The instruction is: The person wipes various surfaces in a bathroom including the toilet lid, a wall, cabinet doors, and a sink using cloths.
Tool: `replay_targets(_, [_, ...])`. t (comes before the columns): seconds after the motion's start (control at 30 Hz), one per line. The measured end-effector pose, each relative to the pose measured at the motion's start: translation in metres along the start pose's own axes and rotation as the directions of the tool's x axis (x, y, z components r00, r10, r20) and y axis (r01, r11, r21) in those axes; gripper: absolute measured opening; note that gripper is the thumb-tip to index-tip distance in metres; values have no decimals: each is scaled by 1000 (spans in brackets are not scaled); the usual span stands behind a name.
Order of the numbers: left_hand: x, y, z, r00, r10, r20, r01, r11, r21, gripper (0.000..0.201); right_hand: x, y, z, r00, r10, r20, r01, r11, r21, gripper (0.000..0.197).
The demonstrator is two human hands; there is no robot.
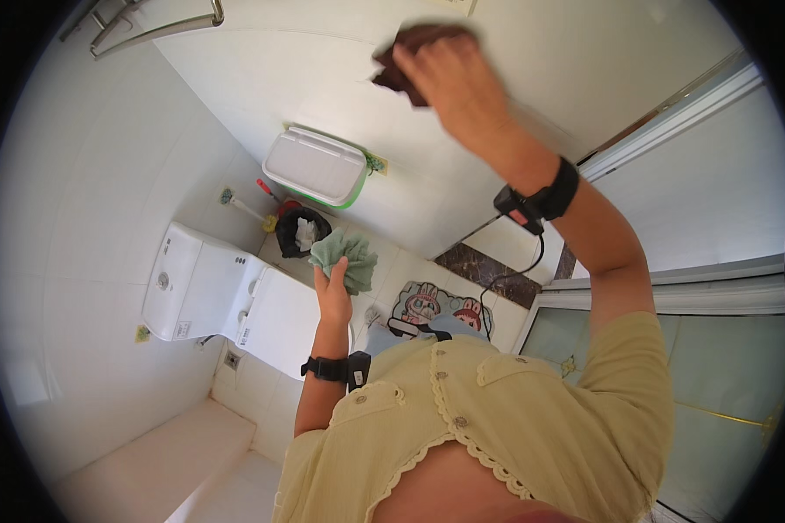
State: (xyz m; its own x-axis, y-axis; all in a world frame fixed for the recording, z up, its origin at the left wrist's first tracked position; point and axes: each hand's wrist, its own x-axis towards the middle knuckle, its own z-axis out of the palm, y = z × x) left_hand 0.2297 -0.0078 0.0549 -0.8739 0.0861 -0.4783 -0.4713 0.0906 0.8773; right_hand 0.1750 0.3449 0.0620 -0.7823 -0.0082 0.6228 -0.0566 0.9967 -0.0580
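White walls (279, 74) enclose a small bathroom. Nearest is the person's yellow shirt (549, 410), with 2 black bands (560, 187), 1 on each wrist. Ahead of the shirt, the left hand (333, 292) is partly closed, thumb and fingers gripping a bunched green cloth (344, 254) above the toilet's side. Raised farther out, the right hand (453, 78) is fairly flat, its fingers bent slightly over a dark brown cloth (397, 77) against the wall, a little blurred. Below lie a cartoon mat (423, 301) and a white toilet (275, 318). Beyond, a black-lined bin (288, 228) holds white paper (306, 234), near a white-and-green box (314, 166) on the wall.
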Motion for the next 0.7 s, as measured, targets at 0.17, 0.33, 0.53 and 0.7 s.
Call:
replay_targets(0.17, [8,0,9,999,22,43,-20,999,-42,43,-114,-31,53,897,-316,310,266,944,193,33])
replay_targets(0.33, [21,1,7,999,34,16,-34,999,-14,43,-60,27,-30,716,193,670,-211,976,-56,41])
replay_targets(0.53, [55,-10,60,988,62,143,-56,997,-50,33,-49,120,-113,961,200,-192,-262,884,-387,57])
replay_targets(0.7, [37,-18,32,996,-24,87,23,1000,11,40,-165,82,-63,946,180,271,-101,954,-281,52])
